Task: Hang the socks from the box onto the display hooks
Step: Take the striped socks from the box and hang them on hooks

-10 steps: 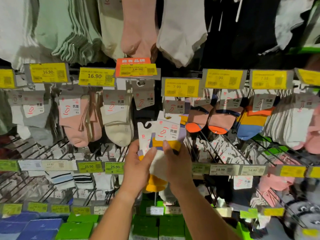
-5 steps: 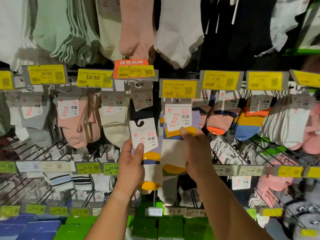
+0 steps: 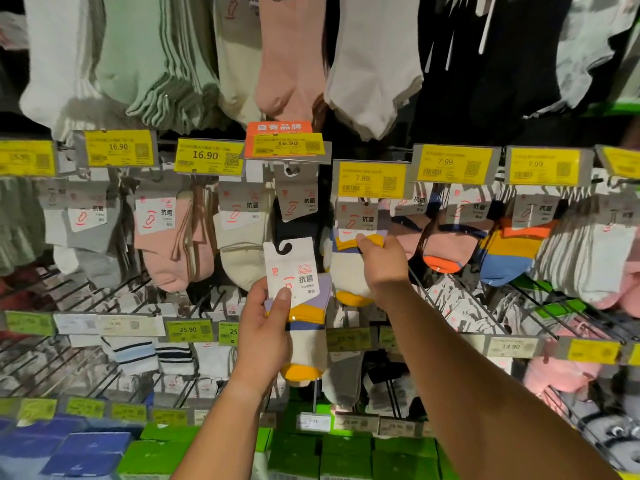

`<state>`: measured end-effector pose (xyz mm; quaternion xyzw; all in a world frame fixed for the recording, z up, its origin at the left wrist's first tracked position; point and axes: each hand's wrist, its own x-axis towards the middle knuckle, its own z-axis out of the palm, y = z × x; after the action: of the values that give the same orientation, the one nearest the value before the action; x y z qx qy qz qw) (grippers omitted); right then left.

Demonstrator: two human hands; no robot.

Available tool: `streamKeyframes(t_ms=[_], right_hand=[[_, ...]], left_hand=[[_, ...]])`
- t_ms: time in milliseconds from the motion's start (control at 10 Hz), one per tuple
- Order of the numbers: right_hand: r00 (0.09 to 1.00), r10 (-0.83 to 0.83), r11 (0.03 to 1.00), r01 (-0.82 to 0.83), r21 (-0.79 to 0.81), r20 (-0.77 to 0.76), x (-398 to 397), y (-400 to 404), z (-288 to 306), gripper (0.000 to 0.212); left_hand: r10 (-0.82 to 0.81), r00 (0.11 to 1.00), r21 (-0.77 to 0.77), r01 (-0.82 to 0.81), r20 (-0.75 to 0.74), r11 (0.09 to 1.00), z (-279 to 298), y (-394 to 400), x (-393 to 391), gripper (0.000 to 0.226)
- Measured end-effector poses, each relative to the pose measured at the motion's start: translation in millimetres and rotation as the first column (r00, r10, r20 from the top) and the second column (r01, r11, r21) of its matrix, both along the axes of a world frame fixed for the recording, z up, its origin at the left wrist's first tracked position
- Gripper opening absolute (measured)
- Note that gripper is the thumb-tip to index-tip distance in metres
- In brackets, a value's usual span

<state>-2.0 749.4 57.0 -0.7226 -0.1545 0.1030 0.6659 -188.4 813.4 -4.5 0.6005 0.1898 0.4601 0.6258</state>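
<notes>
My left hand (image 3: 263, 336) grips a sock pair (image 3: 308, 344) with purple, yellow, blue and cream bands, thumb on its white header card (image 3: 294, 268), held below the rack's middle row. My right hand (image 3: 382, 263) pinches the yellow cuff of a matching sock pair (image 3: 351, 271), whose card (image 3: 356, 216) is up at the display hook under the yellow 7.99 price tag (image 3: 372, 180). The hook itself is hidden behind that tag. No box is in view.
Rows of carded socks hang on hooks left and right, with pink-orange pairs (image 3: 446, 244) just right of my right hand and cream pairs (image 3: 242, 251) to the left. Bare wire hooks (image 3: 467, 306) jut out lower right. Green and blue boxes (image 3: 166, 455) line the bottom shelf.
My right hand has lifted one sock pair up and right to the hook under the 7.99 tag. My left hand stays lower, holding the other pair, which has moved apart from the first.
</notes>
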Motion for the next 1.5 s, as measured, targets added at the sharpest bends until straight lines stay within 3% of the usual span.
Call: streamKeyframes(t_ms=[100, 200, 300, 400, 500, 600, 800, 1000, 1100, 1200, 1300, 1400, 1500], right_hand=[[0.988, -0.113, 0.991, 0.12, -0.065, 0.108, -12, -8, -2, 0.042], [0.91, -0.23, 0.972, 0.233, 0.033, 0.344, -40, -30, -16, 0.047], [0.962, 0.094, 0.992, -0.07, -0.101, 0.255, -94, -44, -40, 0.042], [0.979, -0.017, 0.998, 0.003, 0.069, 0.205, -95, -48, -39, 0.028], [0.966, -0.028, 0.994, 0.0, 0.107, 0.258, -86, -59, -18, 0.02], [0.949, 0.018, 0.996, -0.044, 0.076, 0.316, -76, -60, 6, 0.049], [0.959, 0.01, 1.0, -0.002, -0.027, 0.284, -54, -48, 1, 0.083], [0.983, -0.01, 1.0, 0.008, 0.014, 0.183, -41, -37, -7, 0.033], [0.991, -0.063, 0.997, 0.058, 0.046, 0.115, -29, -31, -7, 0.043], [0.96, -0.034, 0.999, 0.041, -0.02, 0.279, -18, -18, 2, 0.04], [0.943, -0.042, 0.942, 0.147, -0.302, 0.329, 4, 3, 5, 0.021], [0.847, 0.056, 0.864, 0.224, -0.45, 0.528, 15, 8, 0, 0.028], [0.816, 0.029, 0.88, 0.253, -0.401, 0.578, 19, 11, -11, 0.038]], left_hand=[[-0.01, 1.0, 0.001, 0.01, -0.018, 1.0, 2, -3, 1, 0.023], [-0.041, 0.999, 0.023, 0.042, -0.025, 0.999, 4, -7, 5, 0.023], [-0.189, 0.982, 0.061, 0.19, -0.025, 0.98, 12, -19, 17, 0.028], [-0.341, 0.939, 0.05, 0.339, 0.038, 0.939, 28, -36, 30, 0.04], [-0.323, 0.945, 0.102, 0.318, 0.041, 0.943, 43, -41, 39, 0.037], [-0.212, 0.977, 0.15, 0.207, 0.022, 0.967, 61, -40, 52, 0.021], [-0.173, 0.98, 0.179, 0.188, -0.097, 0.966, 72, -35, 64, 0.02], [-0.104, 0.979, 0.147, 0.13, -0.174, 0.981, 59, -27, 67, 0.012], [-0.03, 0.971, 0.163, 0.07, -0.238, 0.984, 56, -19, 76, 0.028], [0.046, 0.939, 0.235, 0.038, -0.342, 0.971, 62, -7, 95, 0.033], [0.116, 0.895, 0.252, -0.004, -0.431, 0.968, 68, 11, 119, 0.033], [0.151, 0.865, 0.273, -0.017, -0.478, 0.962, 63, 19, 128, 0.036], [0.164, 0.866, 0.27, -0.035, -0.472, 0.962, 60, 21, 127, 0.039]])
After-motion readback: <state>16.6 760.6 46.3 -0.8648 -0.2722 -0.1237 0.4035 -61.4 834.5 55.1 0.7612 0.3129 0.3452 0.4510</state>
